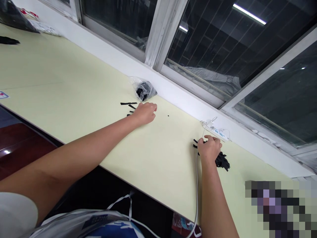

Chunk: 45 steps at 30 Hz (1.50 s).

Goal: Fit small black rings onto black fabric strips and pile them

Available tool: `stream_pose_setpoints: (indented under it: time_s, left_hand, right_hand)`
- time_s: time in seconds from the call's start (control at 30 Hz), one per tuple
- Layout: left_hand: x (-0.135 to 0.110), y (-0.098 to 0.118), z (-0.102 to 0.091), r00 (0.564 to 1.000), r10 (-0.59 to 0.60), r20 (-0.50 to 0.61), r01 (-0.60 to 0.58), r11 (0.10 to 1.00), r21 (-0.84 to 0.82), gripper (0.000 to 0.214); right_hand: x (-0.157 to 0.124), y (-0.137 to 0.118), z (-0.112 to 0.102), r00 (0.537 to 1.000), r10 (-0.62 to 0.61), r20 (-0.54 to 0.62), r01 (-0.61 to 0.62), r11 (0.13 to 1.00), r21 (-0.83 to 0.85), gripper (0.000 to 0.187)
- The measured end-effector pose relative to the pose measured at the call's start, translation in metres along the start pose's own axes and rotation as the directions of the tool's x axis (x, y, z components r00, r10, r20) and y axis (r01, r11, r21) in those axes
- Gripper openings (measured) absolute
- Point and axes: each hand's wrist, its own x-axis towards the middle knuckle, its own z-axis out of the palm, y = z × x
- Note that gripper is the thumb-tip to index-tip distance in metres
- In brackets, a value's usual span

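My left hand (145, 113) is over the pale yellow table, its fingers curled in; what they hold, if anything, is hidden. Several short black strips (128, 103), flat and fabric-like, lie beside it, some partly covered by the hand. Just behind them sits a clear plastic bag (146, 90) with black pieces inside. Farther right, my right hand (210, 148) is closed over black strips whose ends stick out by the thumb. A dense pile of black strips (223, 161) lies against that hand's outer side, partly hidden by the wrist.
A white power strip (219, 133) with cords lies along the wall ledge behind my right hand. One white cable (197, 178) runs down across the table (153, 158) beside my right forearm. A dark bag (17, 18) stands far left. A blurred patch covers the lower right.
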Motion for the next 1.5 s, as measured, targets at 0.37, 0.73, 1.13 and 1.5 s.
stream_pose_setpoints:
  time_s: [0.37, 0.73, 1.13, 1.5]
  left_hand:
    - [0.001, -0.023, -0.009, 0.922, -0.259, 0.287, 0.203, 0.956, 0.21, 0.03]
    - [0.005, -0.017, 0.004, 0.987, -0.051, 0.154, 0.02, 0.981, 0.193, 0.024]
    - [-0.011, 0.02, 0.018, 0.987, 0.125, 0.096, -0.087, 0.939, -0.334, 0.039]
    - [-0.006, 0.008, 0.02, 0.973, 0.23, -0.016, -0.223, 0.919, -0.324, 0.04]
  right_hand:
    - [-0.006, -0.015, 0.002, 0.991, -0.058, 0.118, 0.051, 0.997, 0.064, 0.033]
    - [-0.007, -0.018, 0.0, 0.985, -0.071, 0.156, 0.058, 0.994, 0.089, 0.033]
    - [-0.007, -0.023, 0.002, 0.975, -0.119, 0.186, 0.084, 0.979, 0.188, 0.035]
    - [-0.008, -0.025, 0.006, 0.962, -0.175, 0.21, 0.115, 0.956, 0.269, 0.038]
